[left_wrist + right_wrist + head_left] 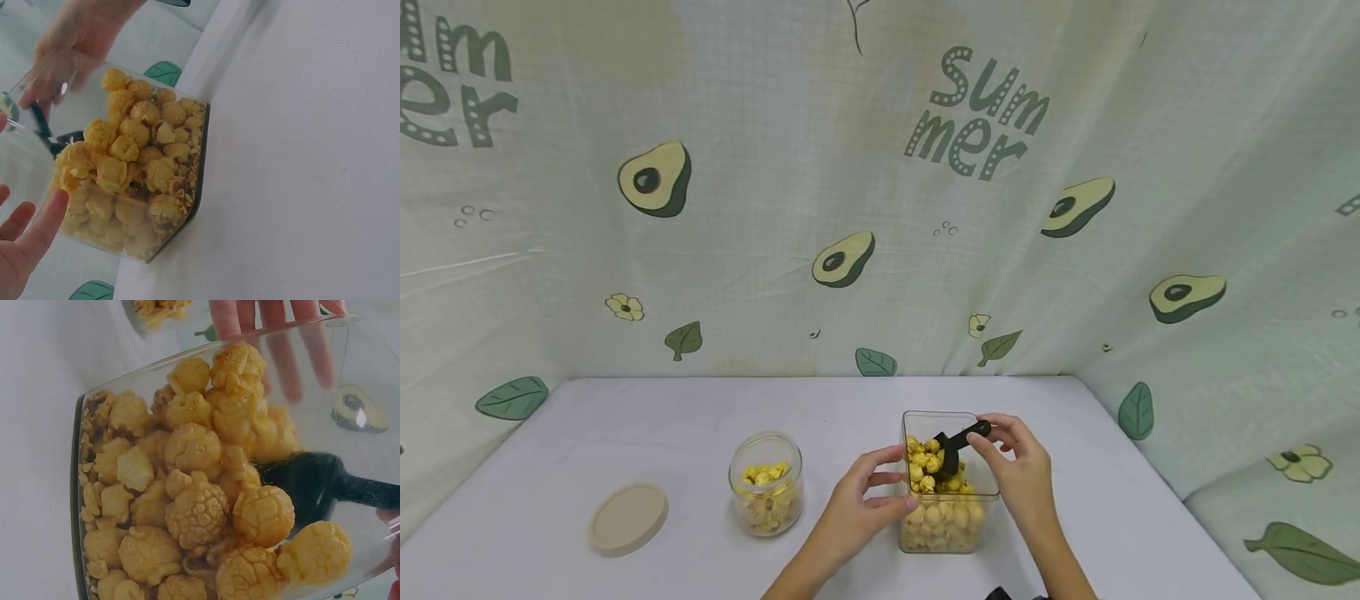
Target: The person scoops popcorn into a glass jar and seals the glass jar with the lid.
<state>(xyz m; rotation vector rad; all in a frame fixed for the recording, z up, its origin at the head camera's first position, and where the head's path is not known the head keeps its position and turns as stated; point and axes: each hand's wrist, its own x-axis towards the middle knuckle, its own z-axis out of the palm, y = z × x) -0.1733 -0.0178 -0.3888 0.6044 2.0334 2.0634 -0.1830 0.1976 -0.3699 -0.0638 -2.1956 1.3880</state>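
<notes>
Caramel popcorn (943, 521) fills the lower part of a clear square container (988, 497) at the right of the table. My right hand (1028, 471) pinches the handle of a black scoop (953, 450) at the container's far right rim. The scoop's bowl is down among the popcorn, partly buried, as the right wrist view also shows. My left hand (868, 500) is at the container's left side, its fingers extended along the clear wall and thumb near the front corner. A round glass jar (766, 508) with some popcorn inside stands left of that hand, its top uncovered.
A round beige lid (628, 518) lies flat on the white table (685, 425), left of the jar. Behind the table hangs a printed curtain (745, 208) with avocados and leaves. A small black object (998, 593) shows at the bottom edge by my right forearm.
</notes>
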